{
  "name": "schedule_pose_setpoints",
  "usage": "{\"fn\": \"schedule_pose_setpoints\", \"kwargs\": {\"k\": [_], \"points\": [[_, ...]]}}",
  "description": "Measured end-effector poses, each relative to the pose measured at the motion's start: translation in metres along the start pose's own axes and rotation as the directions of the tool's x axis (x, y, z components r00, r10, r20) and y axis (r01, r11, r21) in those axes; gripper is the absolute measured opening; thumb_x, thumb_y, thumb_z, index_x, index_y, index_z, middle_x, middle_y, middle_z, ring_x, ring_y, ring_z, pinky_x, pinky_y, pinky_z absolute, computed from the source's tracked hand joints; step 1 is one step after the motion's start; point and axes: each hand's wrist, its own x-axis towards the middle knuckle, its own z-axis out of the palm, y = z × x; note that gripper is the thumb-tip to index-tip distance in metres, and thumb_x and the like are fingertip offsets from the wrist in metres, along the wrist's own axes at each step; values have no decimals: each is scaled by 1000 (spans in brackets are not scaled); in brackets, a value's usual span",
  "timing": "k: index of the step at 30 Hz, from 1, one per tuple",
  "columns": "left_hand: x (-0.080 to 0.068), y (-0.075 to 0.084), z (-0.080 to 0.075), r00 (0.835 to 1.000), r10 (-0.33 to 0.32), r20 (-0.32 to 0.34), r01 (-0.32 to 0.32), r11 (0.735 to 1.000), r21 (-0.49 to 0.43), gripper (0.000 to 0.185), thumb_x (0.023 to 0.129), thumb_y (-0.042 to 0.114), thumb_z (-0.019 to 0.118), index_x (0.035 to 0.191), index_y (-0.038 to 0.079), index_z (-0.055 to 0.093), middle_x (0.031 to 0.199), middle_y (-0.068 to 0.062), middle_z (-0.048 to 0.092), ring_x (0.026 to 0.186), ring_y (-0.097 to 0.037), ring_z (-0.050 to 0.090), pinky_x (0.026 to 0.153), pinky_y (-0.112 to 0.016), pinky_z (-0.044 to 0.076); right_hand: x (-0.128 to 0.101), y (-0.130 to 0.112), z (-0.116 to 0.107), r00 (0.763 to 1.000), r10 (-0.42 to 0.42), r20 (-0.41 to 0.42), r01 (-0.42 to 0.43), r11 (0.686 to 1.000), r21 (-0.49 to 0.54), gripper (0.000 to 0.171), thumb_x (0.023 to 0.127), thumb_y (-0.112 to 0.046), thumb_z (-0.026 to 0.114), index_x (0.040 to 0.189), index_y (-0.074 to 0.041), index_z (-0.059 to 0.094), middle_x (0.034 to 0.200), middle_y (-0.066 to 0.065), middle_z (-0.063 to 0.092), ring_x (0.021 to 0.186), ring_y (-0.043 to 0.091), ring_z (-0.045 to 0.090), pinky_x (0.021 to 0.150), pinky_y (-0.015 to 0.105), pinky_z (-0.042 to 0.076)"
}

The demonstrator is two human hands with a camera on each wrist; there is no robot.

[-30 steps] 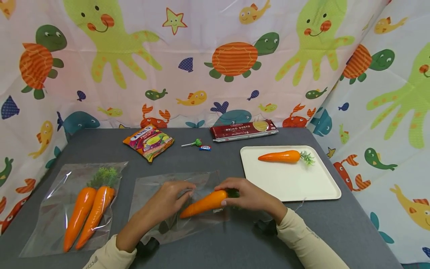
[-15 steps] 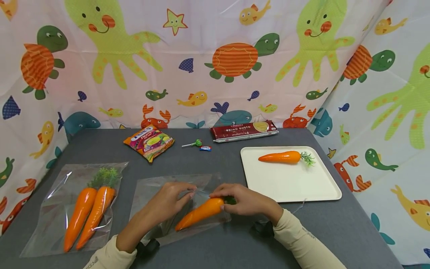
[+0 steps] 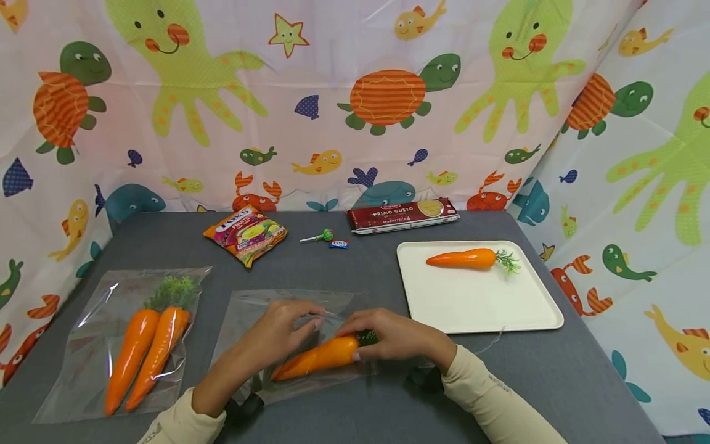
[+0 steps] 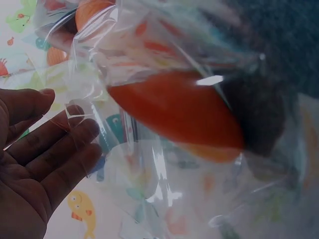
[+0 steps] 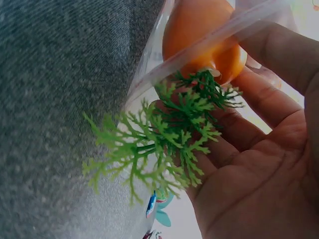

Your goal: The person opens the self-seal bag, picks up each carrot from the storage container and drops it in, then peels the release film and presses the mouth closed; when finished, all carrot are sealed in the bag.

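My left hand (image 3: 283, 327) pinches the upper film of a clear plastic bag (image 3: 249, 308), lifting it off the table. In the left wrist view the fingers (image 4: 60, 159) lie against the film and an orange carrot (image 4: 174, 109) shows through it. My right hand (image 3: 388, 336) grips this carrot (image 3: 316, 359) around its thick end. The carrot's body is within the bag, tip pointing left. Its green leaves (image 5: 164, 129) stick out past the bag's rim (image 5: 199, 47) in the right wrist view.
Another clear bag (image 3: 83, 370) with two carrots (image 3: 146, 357) lies at left. On the right, a cream tray (image 3: 466, 302) bears one carrot (image 3: 466, 259). Behind are an orange snack packet (image 3: 246, 234), a lollipop (image 3: 326, 235), a small candy (image 3: 339, 245) and a spaghetti pack (image 3: 402, 216).
My right hand has moved left and slightly toward me, sliding the carrot deeper into the bag. The left hand has stayed in place, holding the film.
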Motion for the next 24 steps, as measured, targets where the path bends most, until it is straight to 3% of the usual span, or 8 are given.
{"fn": "schedule_pose_setpoints", "kwargs": {"k": [14, 24], "points": [[-2, 1, -2, 1000, -22, 1, 22, 1000, -5, 20, 93, 8, 67, 112, 5, 71, 109, -4, 70, 98, -16, 66, 82, -37, 55, -3, 2, 1, 1000, 26, 17, -26, 1000, 13, 41, 93, -16, 69, 131, -6, 61, 127, -1, 61, 115, 9, 55, 99, 32, 45], [-1, 0, -4, 1000, -9, -1, 9, 1000, -6, 20, 93, 9, 67, 112, 6, 71, 112, -4, 69, 100, -16, 66, 83, -37, 55, -6, -1, -4, 999, 48, -19, -48, 999, -9, 39, 91, -15, 71, 129, -6, 62, 125, 1, 62, 114, 12, 58, 98, 32, 46]]}}
